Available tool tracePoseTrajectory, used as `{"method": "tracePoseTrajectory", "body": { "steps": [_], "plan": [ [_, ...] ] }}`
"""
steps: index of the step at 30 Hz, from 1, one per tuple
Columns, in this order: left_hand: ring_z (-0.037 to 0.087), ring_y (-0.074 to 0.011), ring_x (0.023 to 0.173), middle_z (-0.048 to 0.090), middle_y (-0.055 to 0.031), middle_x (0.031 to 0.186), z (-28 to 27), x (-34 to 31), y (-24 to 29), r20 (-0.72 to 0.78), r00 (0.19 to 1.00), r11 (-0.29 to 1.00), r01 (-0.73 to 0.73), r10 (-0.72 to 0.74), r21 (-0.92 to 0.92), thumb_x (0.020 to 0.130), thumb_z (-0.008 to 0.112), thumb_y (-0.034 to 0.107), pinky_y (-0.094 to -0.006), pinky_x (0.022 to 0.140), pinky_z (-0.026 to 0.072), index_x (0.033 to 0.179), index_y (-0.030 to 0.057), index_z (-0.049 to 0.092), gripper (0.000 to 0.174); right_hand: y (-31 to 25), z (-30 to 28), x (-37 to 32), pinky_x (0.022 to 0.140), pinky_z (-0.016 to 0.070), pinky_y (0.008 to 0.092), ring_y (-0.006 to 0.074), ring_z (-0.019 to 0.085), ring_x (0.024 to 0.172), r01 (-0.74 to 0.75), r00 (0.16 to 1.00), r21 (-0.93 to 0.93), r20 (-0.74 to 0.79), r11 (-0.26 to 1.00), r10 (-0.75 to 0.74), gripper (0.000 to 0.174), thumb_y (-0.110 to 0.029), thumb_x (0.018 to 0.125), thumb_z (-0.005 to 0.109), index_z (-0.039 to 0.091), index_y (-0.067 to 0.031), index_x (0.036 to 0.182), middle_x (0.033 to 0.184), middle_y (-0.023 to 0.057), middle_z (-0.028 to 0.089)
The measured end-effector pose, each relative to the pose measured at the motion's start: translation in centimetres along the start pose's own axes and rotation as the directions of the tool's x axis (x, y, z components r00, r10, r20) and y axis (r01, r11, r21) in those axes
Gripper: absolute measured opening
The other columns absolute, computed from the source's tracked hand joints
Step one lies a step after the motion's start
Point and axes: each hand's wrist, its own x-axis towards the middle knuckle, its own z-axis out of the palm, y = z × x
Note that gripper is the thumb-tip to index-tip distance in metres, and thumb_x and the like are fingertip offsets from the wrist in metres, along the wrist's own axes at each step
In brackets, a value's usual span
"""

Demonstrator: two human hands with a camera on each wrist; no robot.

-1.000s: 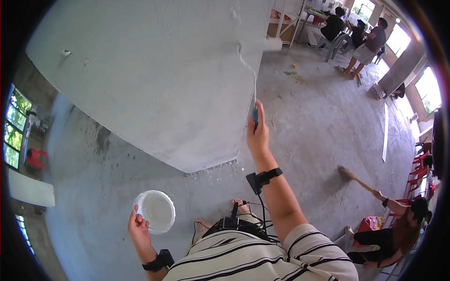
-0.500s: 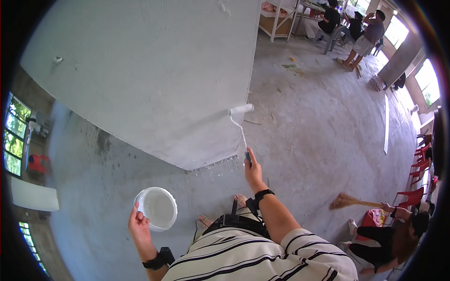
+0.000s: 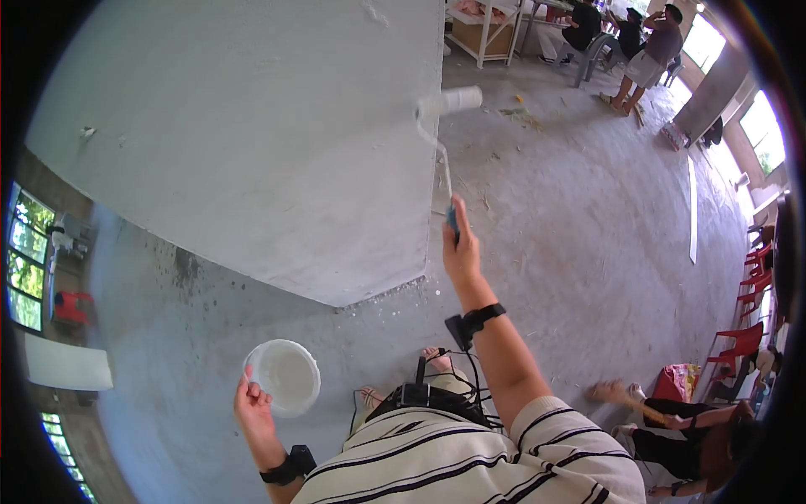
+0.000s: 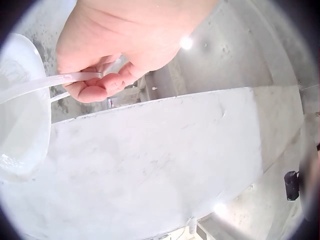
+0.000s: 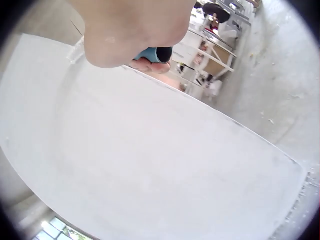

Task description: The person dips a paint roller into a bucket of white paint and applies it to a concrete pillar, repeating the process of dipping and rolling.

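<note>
In the head view my right hand (image 3: 462,249) grips the blue handle of a paint roller (image 3: 449,102). The white roller sleeve overlaps the right edge of the pale painted wall (image 3: 277,185). The right wrist view shows the blue and black handle end (image 5: 155,54) sticking out of the fist. My left hand (image 3: 254,407) holds a white plastic bucket (image 3: 309,370) low on the left, above the floor. White paint lies inside it. Up close in the left wrist view, the fingers curl round the bucket's strap handle (image 4: 50,84).
White drops spot the concrete floor (image 3: 554,244) along the wall's base. At the right a person sweeps with a broom (image 3: 617,392), near red chairs (image 3: 739,344). Several people and a white shelf (image 3: 483,34) are at the back. A white strip (image 3: 693,210) lies on the floor.
The roller went down along the wall's right edge, then back up with my right arm stretching out again. My left hand still holds the bucket. The sweeping person's broom has moved.
</note>
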Motion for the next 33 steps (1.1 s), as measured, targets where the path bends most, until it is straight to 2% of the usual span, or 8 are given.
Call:
{"method": "tracePoseTrajectory", "body": {
  "steps": [7, 9, 12, 15, 19, 21, 26, 33],
  "plan": [
    [0.029, -0.0042, 0.053, 0.033, 0.0067, 0.064, 0.9, -0.2, 0.1, -0.001, 0.999, 0.999, 0.038, -0.038, 0.035, 0.091, 0.05, 0.024, -0.0208, 0.054, 0.0272, 0.117, 0.0017, 0.055, 0.035, 6.4, 0.7, -10.8, 0.079, 0.0487, 0.0384, 0.0375, 0.059, 0.098, -0.319, 0.914, -0.115, 0.223, 0.941, 0.338, 0.054, -0.01, 0.088, 0.053, 0.035, -0.0241, 0.138, 0.112, 0.0194, 0.06],
    [0.029, -0.0042, 0.053, 0.033, 0.0067, 0.064, 1.2, -0.3, 0.2, 0.012, 0.999, 0.999, 0.04, -0.04, 0.032, 0.091, 0.05, 0.024, -0.0208, 0.054, 0.0273, 0.117, 0.0015, 0.055, 0.034, 6.3, -0.2, -11.9, 0.079, 0.0483, 0.0394, 0.0375, 0.06, 0.097, -0.465, 0.782, -0.242, 0.339, 0.852, 0.523, 0.054, -0.014, 0.089, 0.051, 0.034, -0.0238, 0.139, 0.109, 0.0195, 0.061],
    [0.029, -0.0046, 0.055, 0.032, 0.0067, 0.065, 1.3, -0.5, 0.2, 0.039, 0.999, 0.999, 0.027, -0.028, 0.023, 0.091, 0.05, 0.025, -0.0216, 0.055, 0.0269, 0.115, 0.0015, 0.056, 0.034, 5.8, -1.2, -12.5, 0.073, 0.048, 0.042, 0.0395, 0.061, 0.088, -0.46, 0.772, -0.3, 0.331, 0.836, 0.543, 0.056, -0.018, 0.089, 0.052, 0.032, -0.0278, 0.14, 0.096, 0.0206, 0.063],
    [0.029, -0.005, 0.056, 0.032, 0.0067, 0.066, 1.4, -0.8, 0.2, 0.053, 0.999, 1.0, 0.007, -0.008, 0.016, 0.092, 0.05, 0.026, -0.0226, 0.056, 0.0265, 0.115, 0.0016, 0.058, 0.034, 5.0, -1.0, -12.9, 0.07, 0.0474, 0.0431, 0.0405, 0.06, 0.083, -0.427, 0.828, -0.298, 0.249, 0.854, 0.502, 0.05, -0.021, 0.087, 0.055, 0.039, -0.0199, 0.134, 0.089, 0.021, 0.063],
    [0.029, -0.0052, 0.056, 0.032, 0.0065, 0.066, 0.6, -0.8, 0.2, 0.043, 0.999, 1.0, -0.008, 0.007, 0.01, 0.092, 0.05, 0.026, -0.0229, 0.056, 0.0274, 0.115, 0.0013, 0.058, 0.035, 5.3, 0.6, -13.2, 0.069, 0.0467, 0.0436, 0.041, 0.06, 0.082, -0.332, 0.863, -0.281, 0.296, 0.901, 0.41, 0.04, -0.024, 0.086, 0.056, 0.045, -0.0106, 0.121, 0.086, 0.0218, 0.062],
    [0.029, -0.0053, 0.056, 0.032, 0.0064, 0.066, 0.0, -1.0, 0.2, 0.027, 0.999, 1.0, -0.021, 0.022, -0.019, 0.092, 0.05, 0.026, -0.0231, 0.056, 0.0277, 0.115, 0.001, 0.058, 0.035, 4.3, 1.1, -12.6, 0.068, 0.046, 0.043, 0.042, 0.059, 0.08, -0.389, 0.794, -0.237, 0.404, 0.89, 0.454, 0.033, -0.025, 0.086, 0.057, 0.046, -0.0053, 0.11, 0.083, 0.0225, 0.061],
    [0.029, -0.0055, 0.055, 0.032, 0.0063, 0.066, -1.2, -1.4, 0.1, -0.006, 0.999, 0.997, -0.046, 0.046, -0.054, 0.092, 0.05, 0.025, -0.0231, 0.056, 0.0279, 0.114, 0.0004, 0.058, 0.035, 2.4, 1.8, -10.7, 0.065, 0.0437, 0.0469, 0.0439, 0.058, 0.078, -0.379, 0.822, -0.135, 0.405, 0.916, 0.4, 0.03, -0.024, 0.087, 0.056, 0.044, -0.0077, 0.109, 0.08, 0.0232, 0.06],
    [0.03, -0.0049, 0.055, 0.033, 0.0066, 0.065, -1.7, -1.7, 0.3, -0.063, 0.995, 0.995, -0.081, 0.078, -0.053, 0.091, 0.051, 0.027, -0.0226, 0.055, 0.0283, 0.114, 0.0004, 0.057, 0.036, -12.0, 2.4, 1.6, 0.057, 0.0404, 0.0462, 0.0434, 0.054, 0.067, -0.148, 0.925, 0.159, 0.371, 0.976, 0.079, 0.025, -0.022, 0.089, 0.054, 0.041, -0.0048, 0.102, 0.068, 0.0213, 0.054]
  ]
}}
